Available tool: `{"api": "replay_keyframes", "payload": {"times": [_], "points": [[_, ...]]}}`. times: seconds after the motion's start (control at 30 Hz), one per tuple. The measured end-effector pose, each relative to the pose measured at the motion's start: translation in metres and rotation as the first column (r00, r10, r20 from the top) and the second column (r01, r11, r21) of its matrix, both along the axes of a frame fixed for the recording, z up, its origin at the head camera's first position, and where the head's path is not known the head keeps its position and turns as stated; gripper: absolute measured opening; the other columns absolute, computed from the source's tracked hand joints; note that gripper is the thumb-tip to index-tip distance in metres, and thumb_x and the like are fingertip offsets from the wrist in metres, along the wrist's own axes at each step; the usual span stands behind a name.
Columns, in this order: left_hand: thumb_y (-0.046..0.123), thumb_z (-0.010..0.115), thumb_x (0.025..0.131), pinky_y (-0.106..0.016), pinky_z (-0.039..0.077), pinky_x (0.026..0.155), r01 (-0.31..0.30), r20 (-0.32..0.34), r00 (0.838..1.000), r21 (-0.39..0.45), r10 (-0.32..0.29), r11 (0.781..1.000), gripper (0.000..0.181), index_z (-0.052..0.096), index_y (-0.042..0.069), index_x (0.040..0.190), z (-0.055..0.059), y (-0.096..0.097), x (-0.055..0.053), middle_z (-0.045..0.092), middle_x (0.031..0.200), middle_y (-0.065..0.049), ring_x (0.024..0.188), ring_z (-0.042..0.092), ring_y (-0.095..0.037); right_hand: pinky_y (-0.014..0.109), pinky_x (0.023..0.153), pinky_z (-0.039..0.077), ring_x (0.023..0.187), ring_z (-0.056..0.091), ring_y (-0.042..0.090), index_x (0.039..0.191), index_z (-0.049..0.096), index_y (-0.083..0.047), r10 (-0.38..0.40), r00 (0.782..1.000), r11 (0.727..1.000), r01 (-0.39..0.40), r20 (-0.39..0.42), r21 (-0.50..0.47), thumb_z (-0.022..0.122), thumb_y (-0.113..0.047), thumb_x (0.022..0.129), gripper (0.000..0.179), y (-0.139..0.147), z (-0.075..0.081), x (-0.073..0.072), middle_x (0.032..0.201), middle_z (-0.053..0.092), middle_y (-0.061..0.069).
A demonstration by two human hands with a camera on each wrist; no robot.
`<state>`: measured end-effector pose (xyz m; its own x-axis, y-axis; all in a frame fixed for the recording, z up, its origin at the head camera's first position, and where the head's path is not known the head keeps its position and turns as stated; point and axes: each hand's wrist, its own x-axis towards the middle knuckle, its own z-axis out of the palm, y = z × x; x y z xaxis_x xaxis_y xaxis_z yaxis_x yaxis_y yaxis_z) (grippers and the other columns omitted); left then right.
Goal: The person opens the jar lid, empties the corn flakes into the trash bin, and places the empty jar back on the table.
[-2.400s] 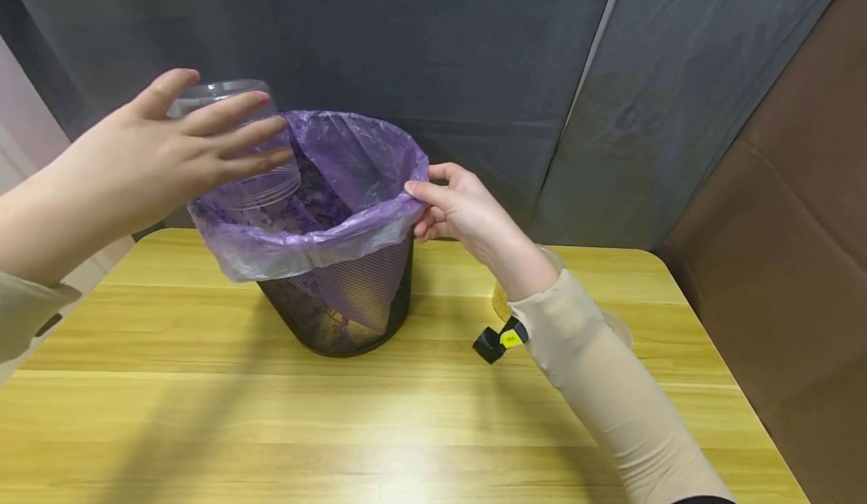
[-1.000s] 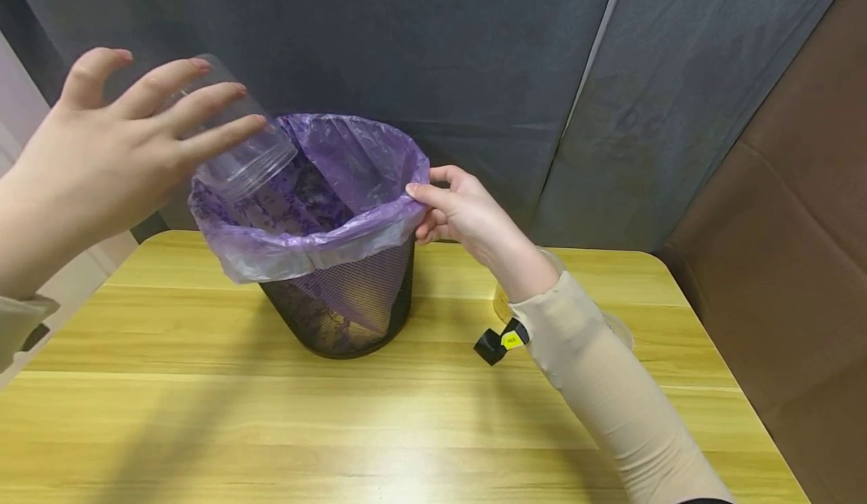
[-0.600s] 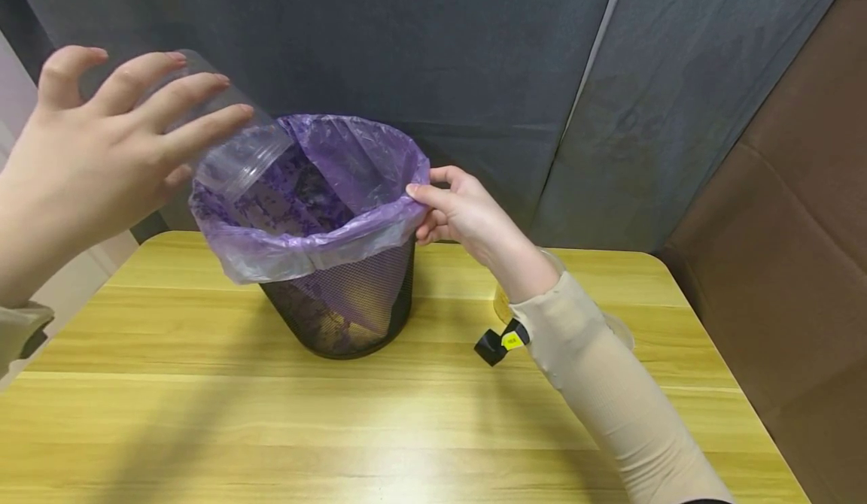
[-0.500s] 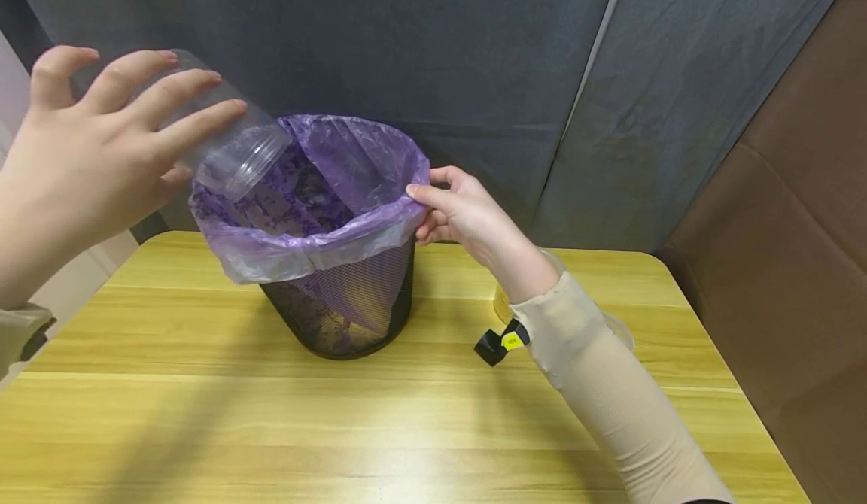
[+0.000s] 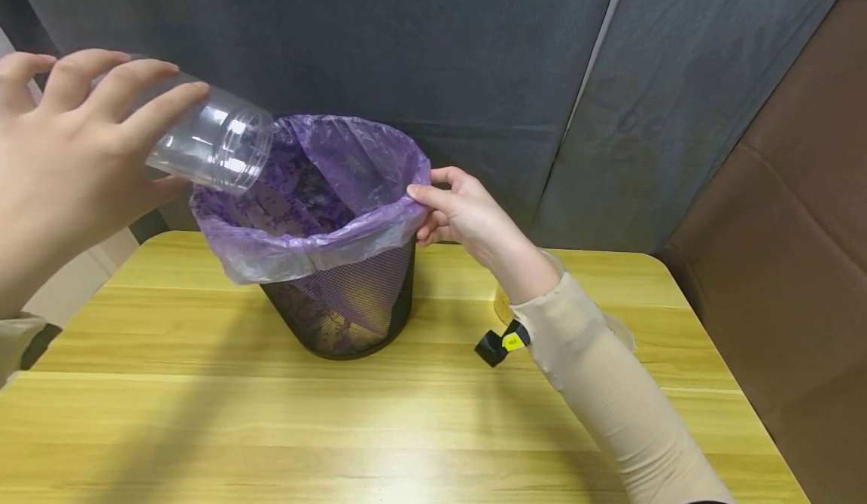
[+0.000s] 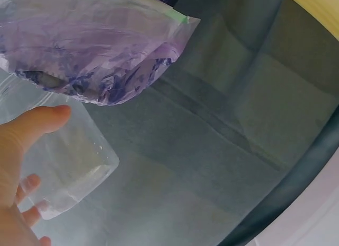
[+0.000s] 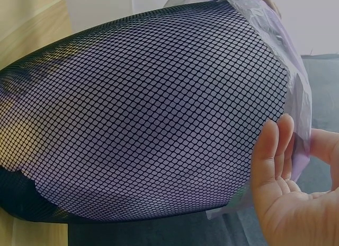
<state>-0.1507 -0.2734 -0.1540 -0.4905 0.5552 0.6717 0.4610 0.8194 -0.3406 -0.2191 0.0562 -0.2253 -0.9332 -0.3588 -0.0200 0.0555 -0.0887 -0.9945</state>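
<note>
My left hand [image 5: 81, 128] grips a clear plastic jar [image 5: 217, 139], tilted nearly onto its side, its mouth end over the left rim of the bin. In the left wrist view, thumb and fingers wrap the jar [image 6: 74, 156], which looks see-through with a few droplets on its wall. A black mesh wastebasket [image 5: 345, 308] stands on the table, lined with a purple plastic bag [image 5: 305, 256] folded over its rim. My right hand [image 5: 467, 207] pinches the bag and rim at the right side, thumb on top; in the right wrist view its fingers lie against the mesh [image 7: 159, 108].
The wooden table [image 5: 379, 421] spreads in front of the bin. A clear container with something yellow [image 5: 502, 305] is partly hidden behind my right wrist. A black wrist mount [image 5: 491, 346] with a yellow label sits at that sleeve. A grey curtain [image 5: 406, 37] hangs behind.
My left hand has moved left with the jar and tipped it from nearly upside down to almost sideways. The right hand and the bin have stayed in place.
</note>
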Motion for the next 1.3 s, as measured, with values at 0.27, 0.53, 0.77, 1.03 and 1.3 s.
{"api": "replay_keyframes", "payload": {"times": [0.27,0.53,0.77,1.03,1.3], "points": [[-0.001,0.083,0.044,-0.055,0.009,0.109,0.012,-0.019,1.000,0.082,-0.010,0.997,0.100,0.046,0.006,0.136,-0.004,-0.005,-0.004,0.044,0.134,-0.027,0.123,0.032,-0.051,0.031,0.055,0.054,0.048,0.055,0.018,0.126,0.041,-0.003,0.003,1.000,1.000,-0.003,-0.002,0.001,0.060,-0.011,0.095,0.037,0.000,0.000,0.000,0.068,0.056,0.011],[-0.006,0.084,0.035,-0.053,0.015,0.110,-0.015,-0.024,1.000,0.212,0.020,0.977,0.101,0.050,0.003,0.130,-0.009,-0.004,-0.003,0.048,0.130,-0.026,0.125,0.035,-0.048,0.030,0.055,0.054,0.048,0.055,0.017,0.125,0.041,-0.003,0.000,1.000,1.000,0.000,-0.003,0.001,0.060,-0.011,0.095,0.037,0.000,-0.001,-0.001,0.068,0.056,0.011],[0.024,0.086,0.059,-0.050,0.018,0.109,-0.038,0.038,0.999,0.288,0.029,0.957,0.088,0.046,-0.002,0.134,-0.011,-0.007,0.001,0.044,0.131,-0.030,0.125,0.032,-0.048,0.030,0.055,0.054,0.049,0.055,0.017,0.126,0.042,-0.003,0.002,1.000,1.000,-0.002,0.003,0.002,0.060,-0.011,0.094,0.038,0.001,0.000,-0.001,0.069,0.057,0.011],[0.076,0.058,0.066,-0.046,0.015,0.111,-0.040,0.085,0.996,0.428,0.004,0.903,0.107,0.043,-0.002,0.137,-0.017,-0.010,0.000,0.040,0.133,-0.034,0.131,0.027,-0.042,0.031,0.055,0.054,0.049,0.055,0.018,0.126,0.042,-0.004,-0.003,1.000,1.000,0.003,0.002,0.008,0.061,-0.012,0.094,0.038,0.000,0.000,-0.001,0.068,0.057,0.011],[-0.002,0.084,0.053,-0.034,0.020,0.108,-0.163,0.174,0.982,0.599,0.071,0.784,0.100,0.043,0.011,0.143,-0.025,-0.011,0.001,0.040,0.140,-0.002,0.132,0.030,-0.021,0.030,0.054,0.054,0.047,0.055,0.017,0.126,0.041,-0.003,-0.007,1.000,1.000,0.007,0.006,-0.001,0.061,-0.011,0.094,0.038,0.000,0.000,-0.001,0.066,0.056,0.010]]}}
